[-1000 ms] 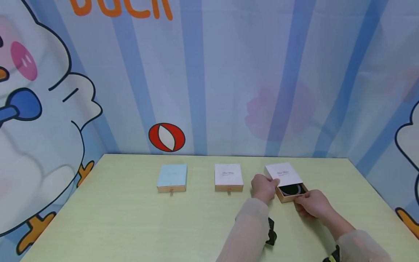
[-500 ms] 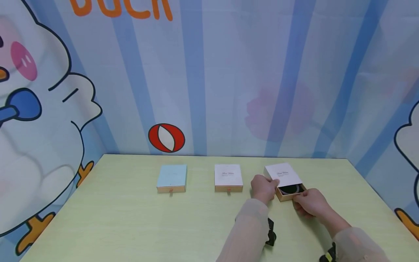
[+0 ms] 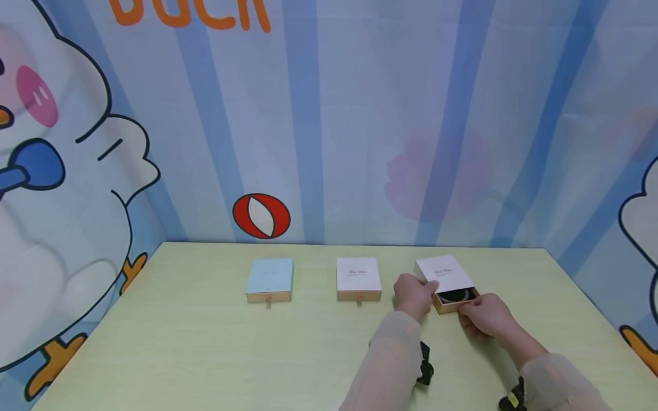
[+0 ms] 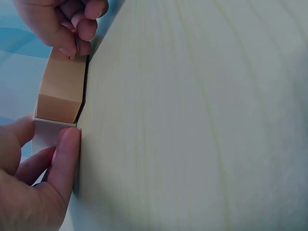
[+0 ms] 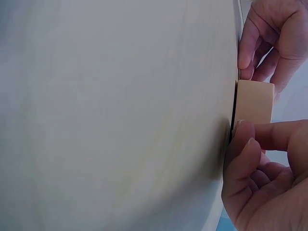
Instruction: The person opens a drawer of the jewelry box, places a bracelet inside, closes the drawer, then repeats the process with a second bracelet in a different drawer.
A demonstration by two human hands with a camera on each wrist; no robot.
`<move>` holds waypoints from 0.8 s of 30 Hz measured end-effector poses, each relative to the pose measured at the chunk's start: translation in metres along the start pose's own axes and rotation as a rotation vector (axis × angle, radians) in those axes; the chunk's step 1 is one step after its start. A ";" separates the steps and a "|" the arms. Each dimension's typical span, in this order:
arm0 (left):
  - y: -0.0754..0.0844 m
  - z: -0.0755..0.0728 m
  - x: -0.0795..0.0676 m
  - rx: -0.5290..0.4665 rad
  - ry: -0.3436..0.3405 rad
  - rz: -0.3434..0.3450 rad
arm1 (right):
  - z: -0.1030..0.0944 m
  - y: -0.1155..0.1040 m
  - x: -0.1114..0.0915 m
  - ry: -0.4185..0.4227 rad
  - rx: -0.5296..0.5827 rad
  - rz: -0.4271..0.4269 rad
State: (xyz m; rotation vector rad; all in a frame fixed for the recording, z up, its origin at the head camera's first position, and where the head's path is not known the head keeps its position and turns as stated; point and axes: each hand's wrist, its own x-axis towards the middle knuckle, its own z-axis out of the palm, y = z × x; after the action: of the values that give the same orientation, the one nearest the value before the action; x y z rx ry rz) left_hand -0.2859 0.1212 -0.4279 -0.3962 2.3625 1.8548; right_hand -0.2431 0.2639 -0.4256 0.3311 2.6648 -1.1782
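Note:
A white drawer-style gift box [image 3: 446, 272] with small dark lettering stands at the right of the table, turned at an angle. Its tan drawer [image 3: 448, 307] is partly out, and a dark insert with a pale curved band [image 3: 456, 296] shows inside. My left hand [image 3: 413, 294] holds the white sleeve by its left side; in the left wrist view its thumb and fingers span the sleeve's end. My right hand [image 3: 486, 317] pinches at the drawer's front, where a small tab [image 4: 71, 57] shows between the fingertips in the left wrist view.
Two closed boxes stand to the left on the pale wooden table [image 3: 231, 354]: a white one [image 3: 357, 274] and a light blue one [image 3: 270, 275], each with a small ribbon tab in front. A printed cartoon curtain [image 3: 349, 114] hangs behind the table's back edge.
The drawer has slid slightly further into the white sleeve. My right hand has moved a little up and left with it, while my left hand stays in place.

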 end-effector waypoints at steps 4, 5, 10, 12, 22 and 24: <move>0.000 0.000 0.001 0.009 0.002 0.003 | 0.000 -0.001 0.000 0.000 0.000 -0.003; 0.000 0.000 0.001 0.013 0.001 0.002 | 0.000 -0.001 0.000 -0.001 -0.001 -0.002; -0.001 0.001 0.002 0.027 -0.003 -0.002 | 0.000 -0.002 0.000 -0.002 -0.007 -0.001; -0.001 0.001 0.001 0.029 -0.004 -0.005 | 0.000 -0.002 0.000 0.000 -0.007 -0.004; -0.001 0.000 0.001 0.029 -0.015 -0.013 | 0.000 -0.004 0.000 -0.002 -0.007 0.000; -0.001 0.000 0.001 0.034 -0.016 -0.016 | 0.000 -0.004 0.000 -0.001 -0.004 -0.002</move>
State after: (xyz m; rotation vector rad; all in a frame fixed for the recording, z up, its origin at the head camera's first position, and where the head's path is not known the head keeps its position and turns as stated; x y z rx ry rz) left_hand -0.2868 0.1208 -0.4291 -0.3951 2.3697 1.8022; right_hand -0.2441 0.2614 -0.4227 0.3276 2.6664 -1.1736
